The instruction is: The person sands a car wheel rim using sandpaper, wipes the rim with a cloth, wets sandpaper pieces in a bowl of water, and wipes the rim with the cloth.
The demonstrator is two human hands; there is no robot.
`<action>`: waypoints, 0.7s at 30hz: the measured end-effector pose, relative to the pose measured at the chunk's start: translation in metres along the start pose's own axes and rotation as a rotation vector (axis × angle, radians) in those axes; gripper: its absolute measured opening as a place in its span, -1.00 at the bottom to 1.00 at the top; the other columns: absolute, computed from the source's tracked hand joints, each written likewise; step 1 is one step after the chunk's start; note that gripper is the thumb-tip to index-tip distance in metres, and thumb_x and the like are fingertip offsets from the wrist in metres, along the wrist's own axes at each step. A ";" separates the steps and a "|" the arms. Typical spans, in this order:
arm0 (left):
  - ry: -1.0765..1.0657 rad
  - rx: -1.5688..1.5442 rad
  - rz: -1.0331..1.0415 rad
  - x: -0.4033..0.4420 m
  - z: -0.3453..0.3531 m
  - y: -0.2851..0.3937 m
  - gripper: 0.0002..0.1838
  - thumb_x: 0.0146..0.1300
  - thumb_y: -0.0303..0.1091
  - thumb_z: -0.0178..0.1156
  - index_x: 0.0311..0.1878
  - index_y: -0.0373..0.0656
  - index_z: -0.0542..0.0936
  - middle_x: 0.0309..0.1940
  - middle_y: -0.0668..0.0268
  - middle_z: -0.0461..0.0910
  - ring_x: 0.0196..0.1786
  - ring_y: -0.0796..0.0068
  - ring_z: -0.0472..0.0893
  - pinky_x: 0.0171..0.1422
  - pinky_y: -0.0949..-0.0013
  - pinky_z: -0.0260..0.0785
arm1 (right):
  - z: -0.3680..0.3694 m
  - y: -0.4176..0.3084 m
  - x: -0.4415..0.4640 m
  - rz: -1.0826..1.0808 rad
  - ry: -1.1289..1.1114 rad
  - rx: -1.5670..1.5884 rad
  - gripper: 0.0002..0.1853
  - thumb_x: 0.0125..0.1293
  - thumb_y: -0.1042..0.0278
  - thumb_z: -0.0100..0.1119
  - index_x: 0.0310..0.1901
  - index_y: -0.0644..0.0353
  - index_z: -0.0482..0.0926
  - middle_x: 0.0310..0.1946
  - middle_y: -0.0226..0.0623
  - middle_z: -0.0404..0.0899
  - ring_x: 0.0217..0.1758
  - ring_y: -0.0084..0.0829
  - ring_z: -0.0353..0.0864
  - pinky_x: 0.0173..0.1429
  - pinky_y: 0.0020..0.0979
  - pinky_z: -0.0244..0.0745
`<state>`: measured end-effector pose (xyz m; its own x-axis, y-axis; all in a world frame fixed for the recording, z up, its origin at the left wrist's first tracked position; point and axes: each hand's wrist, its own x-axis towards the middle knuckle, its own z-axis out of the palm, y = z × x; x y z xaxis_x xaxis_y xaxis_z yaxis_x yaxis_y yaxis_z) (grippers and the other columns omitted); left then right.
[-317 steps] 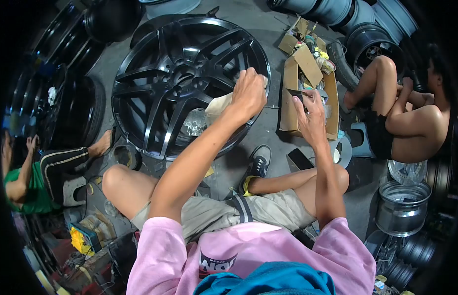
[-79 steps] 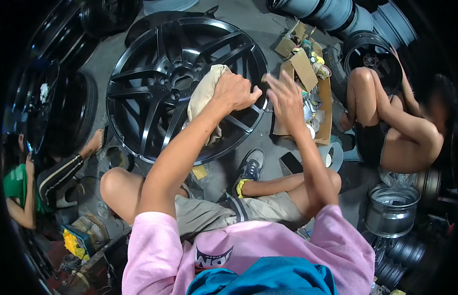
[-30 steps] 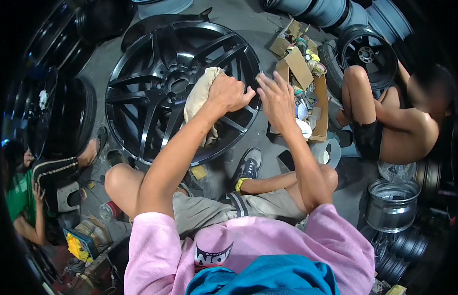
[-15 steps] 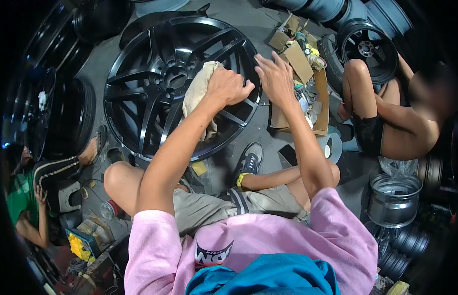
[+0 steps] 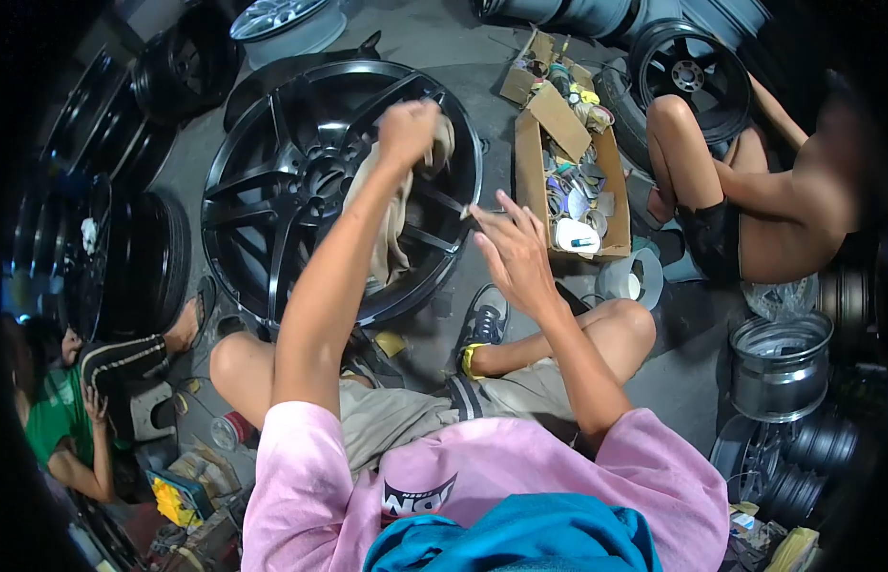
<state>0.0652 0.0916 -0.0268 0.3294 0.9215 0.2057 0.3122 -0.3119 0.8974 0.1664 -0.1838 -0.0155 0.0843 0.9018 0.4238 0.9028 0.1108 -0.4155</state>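
A large glossy black wheel rim [image 5: 289, 212] lies face up on the floor in front of my crossed legs. My left hand [image 5: 409, 133], a little blurred, is closed on a beige cloth [image 5: 394, 224] over the rim's upper right spokes. The cloth hangs down across the spokes to the lower right of the hub. By the rim's right edge is my right hand [image 5: 516, 250], its fingers spread and no held object visible. Whether its fingertips touch the rim I cannot tell.
Right of the rim stands a cardboard box [image 5: 611, 191] of tapes and small items, with a whitish bucket [image 5: 630, 278] below it. A person [image 5: 797, 210] sits at right beside another black rim [image 5: 690, 76]. Another person [image 5: 67, 410] sits at left near stacked wheels [image 5: 156, 257].
My left hand has moved up on the rim, with the cloth partly bunched under it. My right hand has come down and left, closer to the rim's edge. The view has shifted slightly.
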 end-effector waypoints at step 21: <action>-0.586 0.193 0.468 -0.085 -0.005 0.046 -0.78 0.36 -0.32 0.42 -0.09 -0.29 0.76 -0.11 0.11 0.59 -0.03 0.02 0.66 0.11 0.09 0.51 | -0.023 0.035 -0.027 0.323 0.295 0.298 -0.70 0.55 0.34 0.24 0.00 0.47 0.76 0.06 0.13 0.76 0.29 0.12 0.66 0.41 -0.06 0.51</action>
<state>0.0472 0.0001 -0.0016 0.8663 0.4275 0.2584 0.1559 -0.7229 0.6731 0.2054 -0.2142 -0.0227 0.4921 0.7587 0.4269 0.6557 -0.0005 -0.7550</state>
